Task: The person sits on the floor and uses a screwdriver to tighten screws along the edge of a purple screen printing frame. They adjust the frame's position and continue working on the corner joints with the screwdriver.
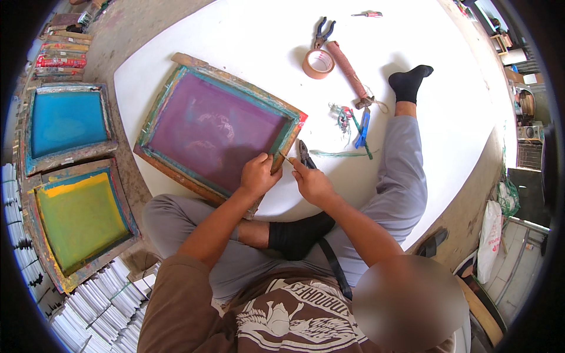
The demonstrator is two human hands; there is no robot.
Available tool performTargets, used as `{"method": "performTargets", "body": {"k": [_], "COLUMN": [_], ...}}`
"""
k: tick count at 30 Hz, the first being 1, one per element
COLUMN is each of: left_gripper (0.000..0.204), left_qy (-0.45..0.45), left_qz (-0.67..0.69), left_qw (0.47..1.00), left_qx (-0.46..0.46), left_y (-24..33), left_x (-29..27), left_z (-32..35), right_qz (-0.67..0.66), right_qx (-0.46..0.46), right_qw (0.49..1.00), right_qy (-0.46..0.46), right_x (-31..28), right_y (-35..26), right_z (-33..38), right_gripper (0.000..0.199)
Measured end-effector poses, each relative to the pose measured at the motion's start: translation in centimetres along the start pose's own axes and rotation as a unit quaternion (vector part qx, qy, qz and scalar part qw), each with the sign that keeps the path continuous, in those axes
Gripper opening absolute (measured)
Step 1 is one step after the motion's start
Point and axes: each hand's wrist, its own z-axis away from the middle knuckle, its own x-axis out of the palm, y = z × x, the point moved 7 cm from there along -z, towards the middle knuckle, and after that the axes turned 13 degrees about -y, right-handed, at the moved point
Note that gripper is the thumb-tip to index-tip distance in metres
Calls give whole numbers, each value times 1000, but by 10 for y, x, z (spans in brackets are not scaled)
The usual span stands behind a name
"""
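Observation:
A silkscreen printing frame [165, 170] with a purple mesh lies tilted on the white board before me. At its near right corner my left hand [259, 175] is closed, fingers curled on the wooden edge. Just right of it, my right hand [312, 183] pinches a thin metal tool [285, 156] whose tip points at the frame's edge; its handle is hidden in my fingers, so I cannot tell its kind. Dark pliers [305, 154] lie just beyond the right hand.
On the white board [235, 35] lie a hammer [348, 67], brown tape [318, 63], more pliers [323, 34], a screwdriver [369, 14], a blue utility knife [363, 128] and tangled string [342, 117]. Blue [70, 120] and yellow-green [82, 220] screens and paper stacks [106, 306] stand left.

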Motion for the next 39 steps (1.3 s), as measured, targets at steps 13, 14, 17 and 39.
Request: {"method": "performTargets", "body": {"k": [13, 14, 17, 39], "left_gripper": [37, 37, 38, 56], "left_qy": [25, 22, 8, -54], "left_qz": [10, 9, 7, -14], "left_qw": [1000, 1000, 1000, 996], "left_qx": [2, 0, -4, -76], "left_y": [0, 0, -2, -1], "left_x": [-3, -1, 0, -1], "left_z": [-1, -1, -2, -3], "right_qz": [-319, -264, -219, -53], "right_qx": [27, -16, -54, -9], "right_qw": [943, 963, 974, 991], "right_qy": [-86, -43, 0, 122], "right_x": [13, 15, 14, -21], "right_y": [31, 37, 36, -10], "right_z": [-6, -10, -14, 22], "right_gripper": [47, 47, 47, 39]}}
